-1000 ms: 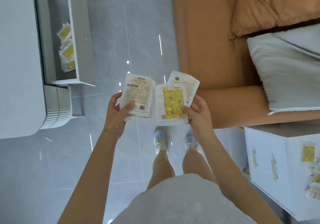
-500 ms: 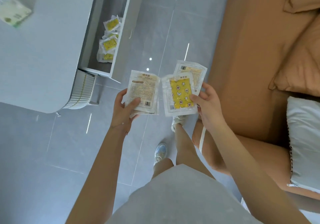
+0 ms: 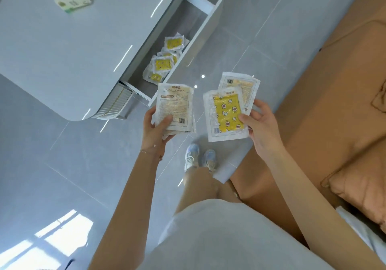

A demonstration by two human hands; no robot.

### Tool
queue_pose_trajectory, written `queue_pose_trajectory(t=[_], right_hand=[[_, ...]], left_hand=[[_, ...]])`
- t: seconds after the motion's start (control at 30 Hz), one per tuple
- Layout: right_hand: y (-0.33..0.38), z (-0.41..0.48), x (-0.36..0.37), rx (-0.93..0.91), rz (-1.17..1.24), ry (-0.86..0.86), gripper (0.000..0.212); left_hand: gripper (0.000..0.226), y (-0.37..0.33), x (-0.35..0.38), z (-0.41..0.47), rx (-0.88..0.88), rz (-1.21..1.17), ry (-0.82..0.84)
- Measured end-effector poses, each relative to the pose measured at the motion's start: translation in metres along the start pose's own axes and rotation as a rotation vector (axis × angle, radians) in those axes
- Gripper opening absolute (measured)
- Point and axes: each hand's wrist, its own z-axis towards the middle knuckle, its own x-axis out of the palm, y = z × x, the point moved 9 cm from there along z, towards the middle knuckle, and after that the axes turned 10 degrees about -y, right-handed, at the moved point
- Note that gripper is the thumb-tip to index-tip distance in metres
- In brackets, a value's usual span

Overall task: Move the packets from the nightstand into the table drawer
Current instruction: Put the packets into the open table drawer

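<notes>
Your left hand (image 3: 155, 130) pinches one packet (image 3: 175, 109), your right hand (image 3: 261, 127) fans two packets (image 3: 227, 114), ready to drop in the drawer (image 3: 205, 30) at eleven o'clock.

- The floor (image 3: 52, 155) is laid in large glossy grey tiles with thin pale joints.
- A patch of window light (image 3: 52, 238) falls on the tiles at near left.
- The white bench (image 3: 69, 56) with a rounded corner fills the far left.
- A tan bed (image 3: 334, 113) runs along the right, with a matching pillow (image 3: 361, 190) on it.
</notes>
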Motion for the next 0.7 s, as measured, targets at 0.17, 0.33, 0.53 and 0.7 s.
queue_pose_trajectory(t=[0.17,0.33,0.53,0.7], right_hand=[[0.032,0.039,0.040,-0.006,-0.047,0.059,0.041],[0.067,0.088,0.085,-0.003,-0.098,0.091,0.039],[0.104,0.154,0.151,0.011,-0.185,0.161,0.039],[0.126,0.207,0.200,-0.041,-0.318,0.169,0.038]], left_hand=[[0.036,-0.019,0.003,0.037,-0.004,-0.065,-0.071],[0.035,-0.044,0.014,0.088,-0.019,-0.099,-0.120],[0.028,-0.074,0.030,0.158,-0.072,-0.089,-0.162],[0.026,-0.081,0.036,0.213,-0.165,-0.022,-0.207]])
